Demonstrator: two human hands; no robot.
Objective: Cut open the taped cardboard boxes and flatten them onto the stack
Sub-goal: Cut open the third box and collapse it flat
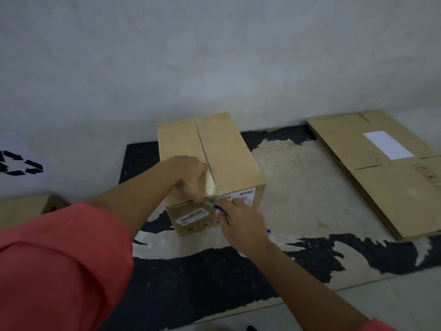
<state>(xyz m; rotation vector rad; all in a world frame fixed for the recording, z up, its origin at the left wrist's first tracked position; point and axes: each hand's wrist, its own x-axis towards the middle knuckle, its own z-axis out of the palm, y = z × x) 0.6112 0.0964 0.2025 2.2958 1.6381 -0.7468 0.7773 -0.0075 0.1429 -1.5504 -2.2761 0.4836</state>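
A closed cardboard box (224, 151) stands on a worn black mat (214, 278), its top seam covered with clear tape. My left hand (191, 175) rests on the near left part of the top, with its fingers curled over the front edge. My right hand (241, 220) grips a blue-handled cutter (218, 207) whose blade meets the tape at the box's near top edge. A stack of flattened boxes (381, 173) lies on the floor to the right.
A grey wall (214, 56) rises right behind the box. Another cardboard box (26, 210) sits at the left edge, beneath a white sheet with a recycling symbol (19, 163). Pale floor tiles (393, 302) border the mat at the lower right.
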